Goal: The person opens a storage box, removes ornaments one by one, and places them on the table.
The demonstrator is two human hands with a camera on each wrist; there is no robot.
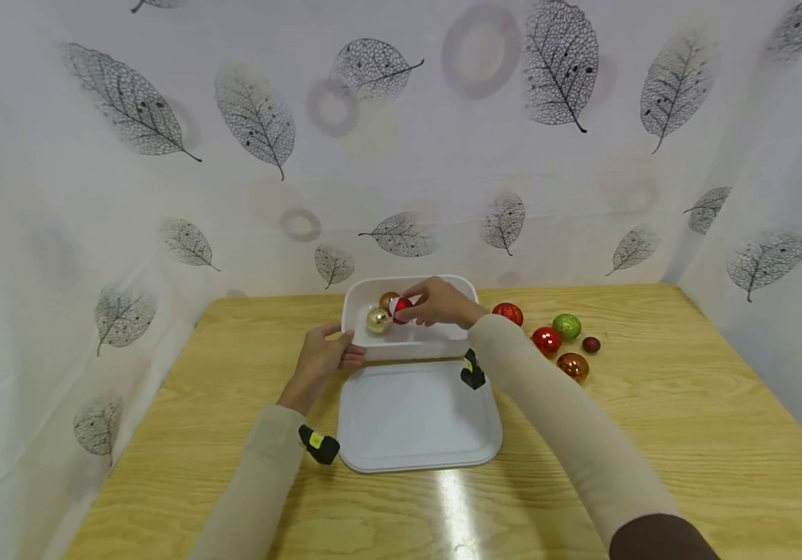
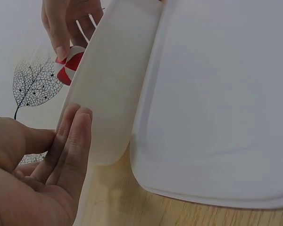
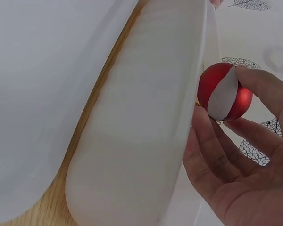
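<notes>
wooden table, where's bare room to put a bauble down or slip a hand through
Free: the flat white plastic lid, the light wooden table right of it past the right sleeve, and the near-left corner. Crowded: the white plastic tub with both hands, and the loose round baubles right of it.

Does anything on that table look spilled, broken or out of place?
Nothing stands out. The white box sits upright, its lid flat before it, and five baubles lie loosely grouped to its right, none visibly cracked.
</notes>
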